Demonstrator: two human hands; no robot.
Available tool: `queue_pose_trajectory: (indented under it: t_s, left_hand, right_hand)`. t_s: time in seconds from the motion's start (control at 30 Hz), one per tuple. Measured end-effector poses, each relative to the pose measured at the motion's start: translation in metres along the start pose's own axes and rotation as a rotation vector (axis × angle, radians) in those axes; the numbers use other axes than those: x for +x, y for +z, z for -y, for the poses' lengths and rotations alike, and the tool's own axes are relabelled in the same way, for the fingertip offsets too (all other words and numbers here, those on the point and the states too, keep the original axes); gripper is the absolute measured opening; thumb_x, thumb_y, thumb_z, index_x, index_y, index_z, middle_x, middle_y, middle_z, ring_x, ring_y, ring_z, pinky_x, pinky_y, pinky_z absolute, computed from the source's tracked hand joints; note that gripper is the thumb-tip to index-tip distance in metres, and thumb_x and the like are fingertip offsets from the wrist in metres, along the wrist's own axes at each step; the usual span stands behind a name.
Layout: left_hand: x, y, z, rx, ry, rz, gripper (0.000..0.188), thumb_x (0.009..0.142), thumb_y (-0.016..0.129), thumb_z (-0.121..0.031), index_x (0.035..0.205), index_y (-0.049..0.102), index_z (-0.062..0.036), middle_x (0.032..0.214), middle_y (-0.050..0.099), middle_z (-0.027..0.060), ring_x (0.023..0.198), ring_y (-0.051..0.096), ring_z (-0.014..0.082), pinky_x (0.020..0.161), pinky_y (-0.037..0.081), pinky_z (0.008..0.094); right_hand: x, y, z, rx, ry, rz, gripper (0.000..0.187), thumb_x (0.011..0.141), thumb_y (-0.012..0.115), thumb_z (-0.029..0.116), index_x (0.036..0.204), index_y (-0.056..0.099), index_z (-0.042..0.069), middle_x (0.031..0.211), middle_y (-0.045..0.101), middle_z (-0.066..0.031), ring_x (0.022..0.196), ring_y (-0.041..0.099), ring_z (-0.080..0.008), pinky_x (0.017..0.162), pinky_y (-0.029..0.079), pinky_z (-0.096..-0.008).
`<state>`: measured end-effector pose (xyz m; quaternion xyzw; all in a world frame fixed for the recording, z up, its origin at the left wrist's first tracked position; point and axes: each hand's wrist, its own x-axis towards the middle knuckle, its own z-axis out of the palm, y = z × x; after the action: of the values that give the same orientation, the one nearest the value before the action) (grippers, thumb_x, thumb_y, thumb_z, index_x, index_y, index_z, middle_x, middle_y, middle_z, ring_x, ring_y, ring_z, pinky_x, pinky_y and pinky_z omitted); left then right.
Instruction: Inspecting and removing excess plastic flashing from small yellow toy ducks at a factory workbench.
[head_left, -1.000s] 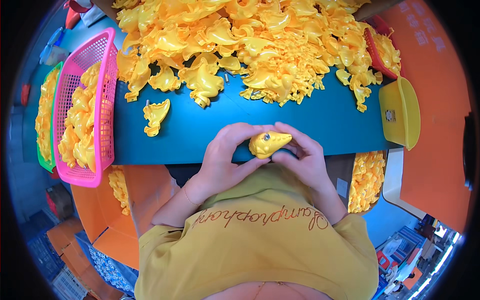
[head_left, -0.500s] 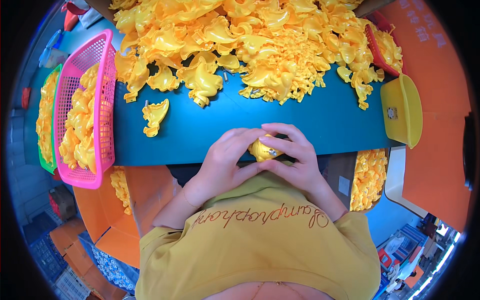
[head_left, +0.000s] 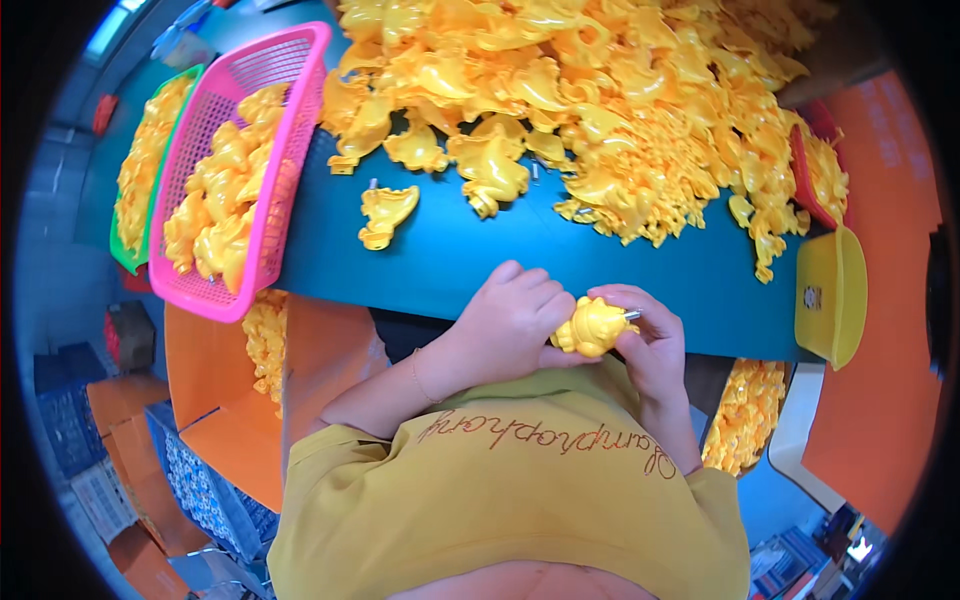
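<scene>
Close to my body, at the near edge of the blue-green table, a glossy yellow plastic piece with rounded, ridged shapes sits between both hands. A short silver metal pin sticks out of its right side. My left hand is closed, its fingers curled against the piece's left side. From the right, my right hand grips the piece, thumb below the pin and fingers above. Beyond them lies a loose yellow half shell with a metal pin at its top.
A large heap of yellow plastic shells and small parts covers the far table. Left stand a pink basket and a green basket of yellow pieces. On the right are a yellow bin and a red basket. Orange-lined boxes flank me below.
The view has shifted, so the table appears tilted and moved right. My hands have turned the yellow piece; more of it shows, and its pin now points right. My left fingers are more curled.
</scene>
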<state>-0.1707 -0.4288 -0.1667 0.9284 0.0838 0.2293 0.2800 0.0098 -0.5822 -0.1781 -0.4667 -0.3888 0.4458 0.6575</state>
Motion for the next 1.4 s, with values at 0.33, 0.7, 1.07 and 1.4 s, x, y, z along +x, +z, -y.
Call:
queue_pose_trajectory:
  t_s: [0.33,0.7,1.07,1.4]
  left_hand:
    - [-0.059,-0.170,0.064,-1.885,-0.121,-0.890,0.055,0.108,0.051,-0.060,0.105,0.054,-0.0053,0.076,0.041,0.0000,0.058,0.037,0.0104,0.051,0.032,0.0295]
    - [-0.055,-0.145,0.038,-0.196,-0.544,-0.559,0.048,0.082,0.087,-0.022,0.122,0.070,-0.0011,0.125,0.068,0.0083,0.115,0.061,0.0238,0.097,0.050,0.0365]
    - [-0.046,-0.082,0.037,0.460,-0.192,-0.221,0.029,0.078,0.090,-0.015,0.101,0.075,-0.0078,0.102,0.074,0.0072,0.102,0.066,0.0301,0.091,0.050,0.0429]
    - [-0.020,-0.014,0.004,0.079,0.002,-0.186,0.039,0.071,0.095,-0.027,0.102,0.075,-0.0115,0.100,0.071,0.0034,0.094,0.065,0.0252,0.084,0.051,0.0412]
  right_hand:
    - [0.012,-0.001,0.014,-0.152,0.115,-0.035,0.051,0.092,0.078,0.006,0.140,0.064,-0.001,0.145,0.061,-0.0186,0.124,0.065,-0.0241,0.092,0.060,-0.0308]
    - [0.040,-0.005,0.029,-0.928,-0.102,-0.387,0.012,0.092,0.080,0.008,0.104,0.080,0.004,0.094,0.074,-0.0055,0.078,0.065,-0.0120,0.065,0.050,-0.0252]
    - [0.050,-0.015,0.023,-1.239,-0.190,-0.321,0.020,0.087,0.085,0.017,0.103,0.079,0.006,0.097,0.070,-0.0059,0.082,0.066,-0.0178,0.069,0.053,-0.0285]
    - [0.044,-0.016,0.014,-1.208,-0.206,-0.393,0.021,0.085,0.087,0.017,0.101,0.078,0.006,0.100,0.072,-0.0056,0.082,0.065,-0.0173,0.071,0.053,-0.0294]
